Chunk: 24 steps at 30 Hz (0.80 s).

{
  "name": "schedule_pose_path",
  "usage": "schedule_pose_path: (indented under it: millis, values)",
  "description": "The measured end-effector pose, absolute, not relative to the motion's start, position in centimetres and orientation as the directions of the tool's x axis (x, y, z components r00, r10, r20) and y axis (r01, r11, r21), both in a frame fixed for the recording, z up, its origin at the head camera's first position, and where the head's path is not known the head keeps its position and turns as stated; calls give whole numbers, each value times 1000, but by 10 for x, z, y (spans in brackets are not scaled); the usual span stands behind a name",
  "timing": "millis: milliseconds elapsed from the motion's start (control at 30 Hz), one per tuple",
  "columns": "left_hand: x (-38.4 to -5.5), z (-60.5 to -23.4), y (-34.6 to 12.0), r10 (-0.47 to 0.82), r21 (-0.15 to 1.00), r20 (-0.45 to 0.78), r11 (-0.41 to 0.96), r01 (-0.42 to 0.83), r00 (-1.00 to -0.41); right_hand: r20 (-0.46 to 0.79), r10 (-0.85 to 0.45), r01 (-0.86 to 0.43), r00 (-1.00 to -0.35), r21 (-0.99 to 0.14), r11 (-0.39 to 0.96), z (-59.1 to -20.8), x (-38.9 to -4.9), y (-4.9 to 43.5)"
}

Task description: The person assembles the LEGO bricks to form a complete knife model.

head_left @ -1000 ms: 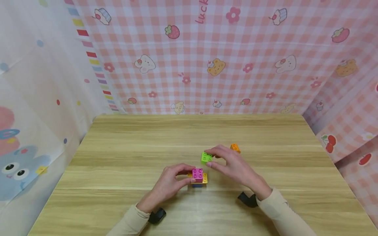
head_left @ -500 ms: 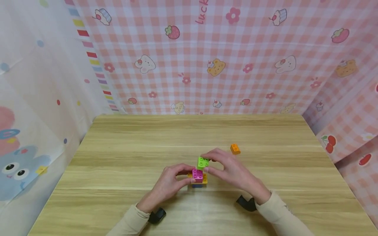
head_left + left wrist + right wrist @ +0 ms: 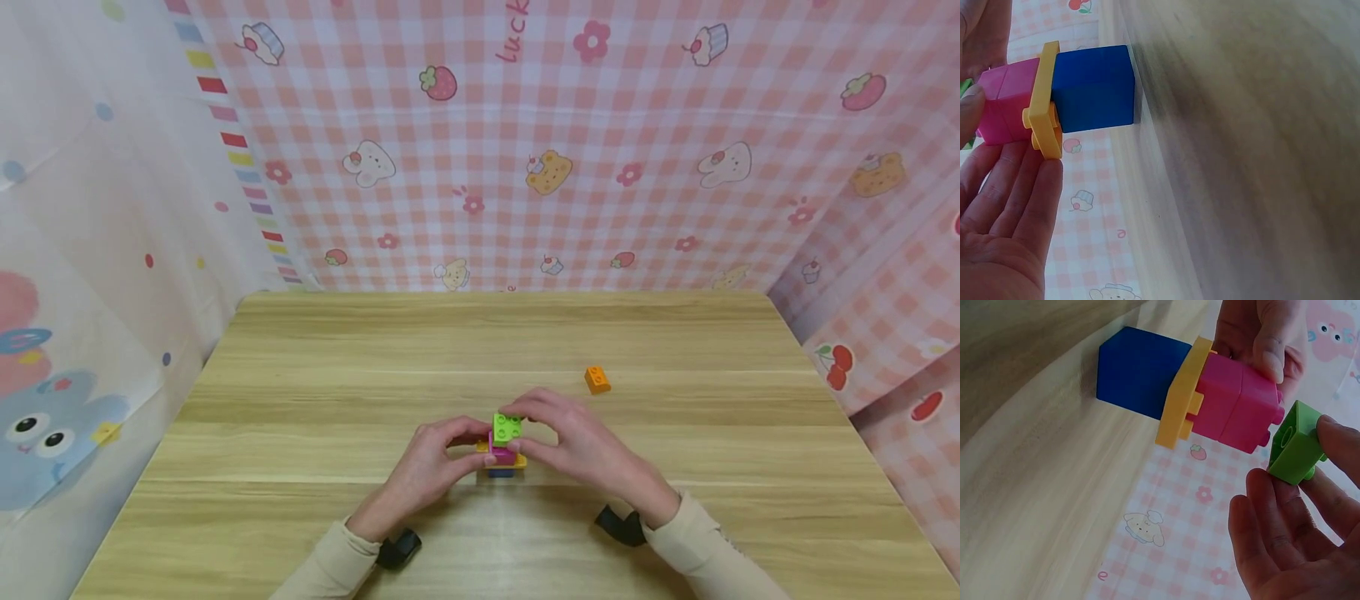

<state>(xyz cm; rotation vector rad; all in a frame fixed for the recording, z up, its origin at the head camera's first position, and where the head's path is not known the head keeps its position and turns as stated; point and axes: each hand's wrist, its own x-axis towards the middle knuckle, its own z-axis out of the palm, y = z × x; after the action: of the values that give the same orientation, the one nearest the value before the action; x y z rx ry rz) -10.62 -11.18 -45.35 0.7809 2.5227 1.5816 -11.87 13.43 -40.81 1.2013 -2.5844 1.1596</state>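
A small tower stands on the table: a blue brick (image 3: 1094, 87) at the bottom, a yellow plate (image 3: 1182, 394) across it, and two stacked pink bricks (image 3: 1235, 403) on top. My left hand (image 3: 427, 458) holds the pink bricks from the left, between thumb and fingers. From the right, my right hand (image 3: 585, 446) pinches a green brick (image 3: 1297, 444) by its sides. In the right wrist view the green brick is slightly tilted, its hollow underside facing the pink studs across a narrow gap. From the head it covers much of the pink top.
On the wooden table (image 3: 360, 350), an orange brick (image 3: 597, 379) with a sloped side lies behind and right of the hands. Black wrist mounts (image 3: 400, 548) hang under both forearms. Patterned cloth (image 3: 480, 142) stands along the table's back and sides.
My right hand has carried the green brick left and toward me, from behind the tower to above the pink bricks. The left hand and tower stay where they were.
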Motion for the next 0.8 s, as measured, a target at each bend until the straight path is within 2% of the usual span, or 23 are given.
schedule_pose_path:
  millis: [333, 800]
  values:
    - [-106, -452, -112, 449, 872, 182, 338, 355, -875, 326, -656, -681, -681, -611, 403, -412, -117, 132]
    - [-108, -456, -112, 455, 840, 228, 356, 410, -861, 330, -652, -678, -683, -618, 398, -417, -118, 131]
